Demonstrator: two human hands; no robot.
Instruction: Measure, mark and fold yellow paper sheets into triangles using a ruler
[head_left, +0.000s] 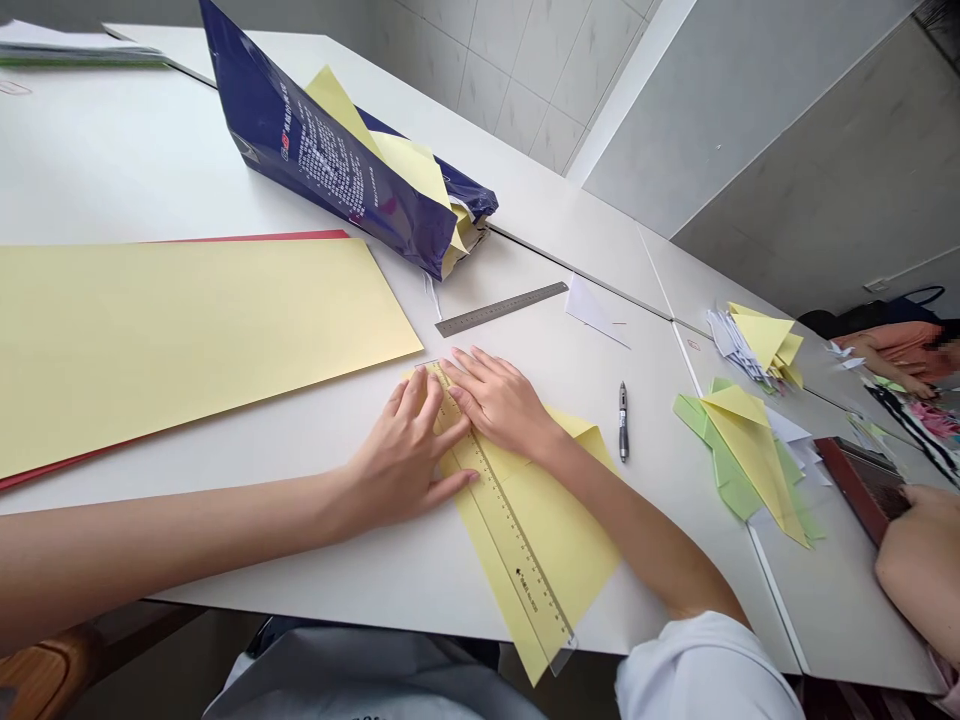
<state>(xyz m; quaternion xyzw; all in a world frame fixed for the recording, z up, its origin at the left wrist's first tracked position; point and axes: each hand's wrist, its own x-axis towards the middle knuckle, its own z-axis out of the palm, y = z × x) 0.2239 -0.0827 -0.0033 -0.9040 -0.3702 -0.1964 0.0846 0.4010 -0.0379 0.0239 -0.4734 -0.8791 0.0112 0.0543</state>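
A clear plastic ruler (517,535) lies lengthwise along a folded sheet of yellow paper (570,510), both slanting toward the table's near edge. My left hand (405,445) rests on the ruler's upper part with fingers spread, its thumb pointing across the ruler. Just right of it, my right hand (499,400) lies flat at the far end of the ruler and paper, fingers stretched out. Neither hand grips anything. The paper's near corner and the ruler's near end reach past the table edge.
Large yellow sheets (187,340) over red ones lie left. Behind are a blue plastic bag (330,170) of yellow paper and a steel ruler (502,310). A pen (623,422) and folded yellow and green papers (750,450) are right. Other people sit at the right.
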